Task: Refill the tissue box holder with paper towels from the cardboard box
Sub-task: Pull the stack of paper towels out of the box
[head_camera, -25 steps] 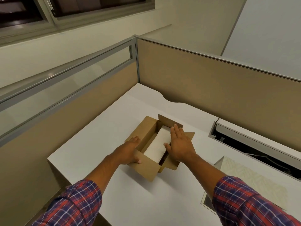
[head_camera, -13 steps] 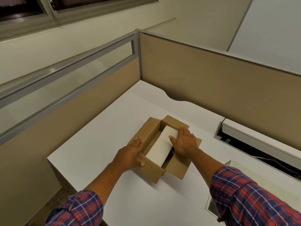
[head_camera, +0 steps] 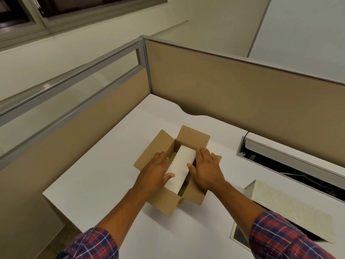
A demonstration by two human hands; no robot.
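step: both hands in the cardboard box (head_camera: 170,200), about to lift the paper towel stack (head_camera: 180,170); tissue box holder not filled yet
left hand (head_camera: 155,173): on the stack's left side, thumb over the top edge, fingers down between stack and box wall; closing on it, full grasp can't be confirmed
right hand (head_camera: 207,170): spread flat against the stack's right side, thumb on the top edge; pressing, not wrapped round
towels: white, soft, loose-folded, long rectangular block, sitting slightly tilted in the box
box: brown corrugated, four flaps splayed open, on the white bench (head_camera: 115,156)
holder: probably the pale patterned box (head_camera: 287,205) at right, near the bench edge, well apart from the carton; partly cut off
risk 1: uneven squeeze, so the stack bows or sheets fan out mid-lift
risk 2: tight fit or flap snag, light carton comes up with the stack
risk 3: lower sheets left behind
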